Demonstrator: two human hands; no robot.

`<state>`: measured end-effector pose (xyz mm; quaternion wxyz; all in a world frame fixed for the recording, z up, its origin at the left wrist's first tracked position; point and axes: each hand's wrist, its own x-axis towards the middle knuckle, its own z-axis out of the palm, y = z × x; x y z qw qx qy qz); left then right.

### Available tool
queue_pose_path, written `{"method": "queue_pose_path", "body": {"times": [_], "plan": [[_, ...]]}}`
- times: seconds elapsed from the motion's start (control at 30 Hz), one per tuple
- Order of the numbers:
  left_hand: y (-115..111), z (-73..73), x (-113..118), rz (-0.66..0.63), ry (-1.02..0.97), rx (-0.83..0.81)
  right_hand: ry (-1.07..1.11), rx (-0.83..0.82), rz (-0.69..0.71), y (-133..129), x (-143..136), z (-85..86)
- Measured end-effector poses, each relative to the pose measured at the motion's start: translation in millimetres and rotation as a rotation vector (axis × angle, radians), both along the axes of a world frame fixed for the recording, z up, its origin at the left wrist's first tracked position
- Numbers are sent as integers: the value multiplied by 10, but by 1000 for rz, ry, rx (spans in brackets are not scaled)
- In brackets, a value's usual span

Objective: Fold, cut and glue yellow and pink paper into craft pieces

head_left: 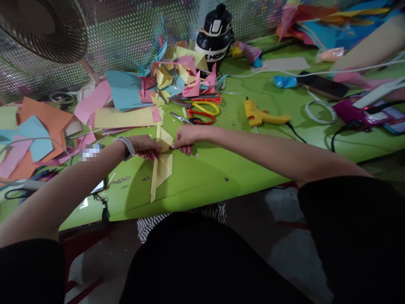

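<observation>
A folded piece of pale yellow paper (165,171) lies on the green table, with a long narrow strip along its left side and angled flaps on its right. My left hand (146,146), wearing a pale watch band at the wrist, has its fingers closed at the paper's left side near the middle. From the right, my right hand (186,137) pinches the edge of the flap with curled fingers. Just beyond the hands lie scissors with red and yellow handles (205,110). The fingertips partly cover the paper where they meet it.
Folded coloured paper pieces (190,65) pile up before a black bottle (214,36). Loose sheets (44,131) and a fan (44,29) are on the left. A yellow glue gun (264,114), a dark phone (323,84) and cables lie right. Another person's arm (373,42) reaches in.
</observation>
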<state>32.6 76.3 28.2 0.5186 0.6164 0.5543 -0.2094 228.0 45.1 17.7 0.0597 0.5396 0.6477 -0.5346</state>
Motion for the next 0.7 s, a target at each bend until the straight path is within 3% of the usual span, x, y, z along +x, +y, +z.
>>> {"method": "queue_pose_path", "body": {"times": [0.27, 0.37, 0.47, 0.57, 0.7], "plan": [[-11, -25, 1, -38, -8, 58, 14, -12, -33, -2, -10, -18], [-138, 68, -38, -21, -62, 142, 45, 1, -55, -34, 17, -23], [-384, 202, -119, 18, -108, 366, 134, 63, -96, -119, 77, -7], [-662, 275, -197, -142, 28, 741, 234, 207, -174, -202, 131, 0], [-886, 230, -225, -337, 177, 851, 302, 355, -240, -222, 122, -2]]}}
